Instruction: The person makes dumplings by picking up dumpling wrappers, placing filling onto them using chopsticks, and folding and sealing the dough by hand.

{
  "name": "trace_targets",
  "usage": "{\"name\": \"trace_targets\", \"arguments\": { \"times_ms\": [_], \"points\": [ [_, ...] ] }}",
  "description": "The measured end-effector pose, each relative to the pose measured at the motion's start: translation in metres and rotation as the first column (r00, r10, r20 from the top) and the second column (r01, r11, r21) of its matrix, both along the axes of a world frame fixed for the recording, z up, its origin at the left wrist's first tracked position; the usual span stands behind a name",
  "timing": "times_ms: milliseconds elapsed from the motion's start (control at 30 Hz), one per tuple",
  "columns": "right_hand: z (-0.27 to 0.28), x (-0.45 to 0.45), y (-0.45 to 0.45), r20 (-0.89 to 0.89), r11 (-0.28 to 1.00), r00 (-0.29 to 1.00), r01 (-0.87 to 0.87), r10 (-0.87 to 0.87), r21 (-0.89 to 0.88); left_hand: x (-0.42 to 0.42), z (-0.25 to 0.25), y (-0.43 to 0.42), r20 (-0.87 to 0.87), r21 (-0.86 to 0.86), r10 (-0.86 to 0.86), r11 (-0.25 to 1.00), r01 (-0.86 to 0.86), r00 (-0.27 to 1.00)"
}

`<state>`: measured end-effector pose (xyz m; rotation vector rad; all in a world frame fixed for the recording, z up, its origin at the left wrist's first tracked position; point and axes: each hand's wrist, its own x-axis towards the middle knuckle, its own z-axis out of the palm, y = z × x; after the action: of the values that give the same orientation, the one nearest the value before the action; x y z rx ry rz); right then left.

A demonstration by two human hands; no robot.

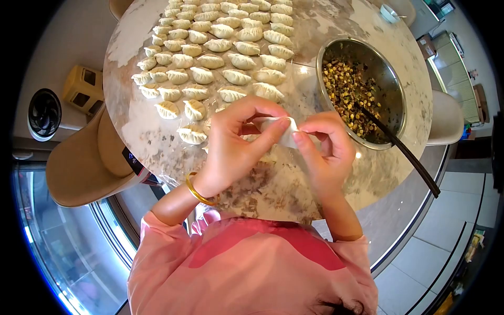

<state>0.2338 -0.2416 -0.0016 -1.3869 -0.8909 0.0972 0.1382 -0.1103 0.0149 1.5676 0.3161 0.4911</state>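
Observation:
Between my two hands is a white dumpling point(287, 137) with its wrapper partly folded over. My left hand point(244, 134) is closed on it, thumb and forefinger pinching the upper edge. From the other side, my right hand point(328, 144) pinches the wrapper's right edge between thumb and fingers. Whatever lies inside the wrapper is hidden. Rows of pleated dumplings point(202, 75) cover the table beyond my hands, and a few sit partly behind my left hand. A gold bangle point(193, 191) circles my left wrist.
On the right stands a steel bowl point(391, 73) of chopped filling point(349, 89), with dark chopsticks point(404, 149) leaning out over its rim. The round marbled table point(157, 139) has chairs point(86, 163) around it. A small bowl point(389, 14) sits at the far right.

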Motion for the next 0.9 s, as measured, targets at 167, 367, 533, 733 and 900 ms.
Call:
{"name": "trace_targets", "arguments": {
  "times_ms": [167, 367, 533, 733, 900],
  "points": [
    [-0.006, 0.007, -0.001, 0.142, 0.999, 0.990, -0.005, 0.009, -0.031, 0.008, -0.008, 0.002, 0.130, 0.212, 0.004, 0.977, -0.032, 0.991],
    [-0.001, 0.011, -0.002, -0.185, 0.994, 0.981, -0.069, 0.052, -0.088, 0.009, -0.010, 0.004, 0.186, 0.260, -0.088, 0.965, 0.038, 0.979],
    [-0.009, 0.017, -0.003, 0.028, 0.995, 0.999, -0.030, 0.033, -0.100, 0.009, -0.010, 0.002, 0.176, 0.216, -0.055, 0.976, 0.016, 0.983],
    [-0.008, 0.014, -0.002, 0.061, 0.998, 0.998, 0.022, -0.018, -0.065, 0.007, -0.014, -0.002, 0.143, 0.124, -0.056, 0.992, 0.038, 0.988],
    [-0.010, 0.007, -0.001, 0.012, 1.000, 1.000, -0.001, 0.001, -0.006, 0.005, -0.014, -0.003, 0.123, 0.112, 0.003, 0.994, -0.017, 0.992]
  ]
}}
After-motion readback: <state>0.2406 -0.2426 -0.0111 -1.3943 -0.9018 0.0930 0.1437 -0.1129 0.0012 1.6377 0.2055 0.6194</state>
